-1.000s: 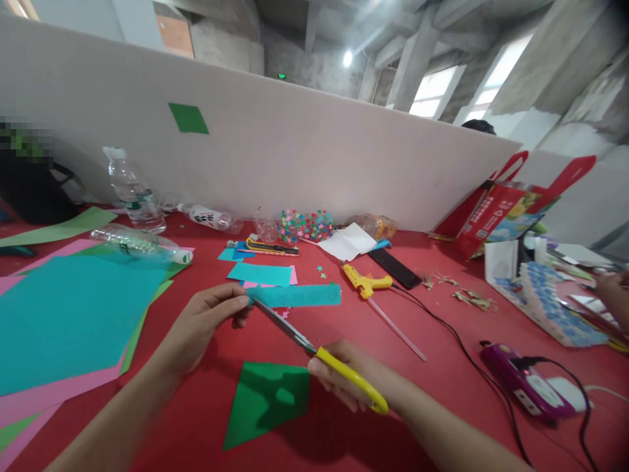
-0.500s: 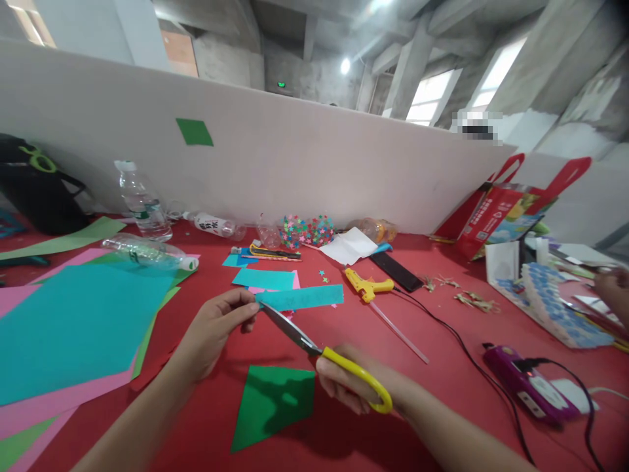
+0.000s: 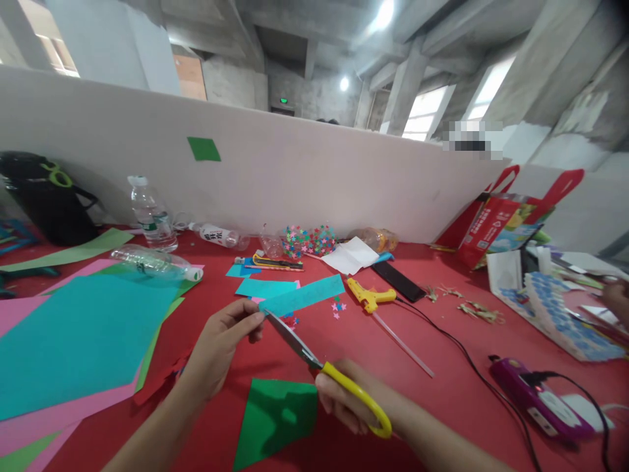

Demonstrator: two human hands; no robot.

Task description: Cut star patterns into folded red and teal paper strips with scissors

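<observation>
Between the thumb and fingers of my left hand (image 3: 228, 341) is the near end of a turquoise paper strip (image 3: 307, 294), which sticks out to the right and tilts slightly upward. My right hand (image 3: 348, 396) is closed around the yellow handles of a pair of scissors (image 3: 297, 344). The blade tips meet the strip's lower edge close to my left fingertips. Below the scissors lies a green paper piece (image 3: 275, 419), with shadows across it. Behind the strip lie a smaller turquoise paper piece (image 3: 265, 287) and small star confetti (image 3: 338, 307).
Large turquoise sheets (image 3: 83, 334) cover the left side. A yellow glue gun (image 3: 368, 295) with its cord, a phone (image 3: 398, 280) and a purple power strip (image 3: 540, 400) lie to the right. Bottles (image 3: 154, 223) line the white partition (image 3: 304, 170). Another person's hand (image 3: 616, 298) shows at the right edge.
The view has tipped up a little, so table things sit lower in the picture. The strip's free end is angled more upward. Both hands keep their holds.
</observation>
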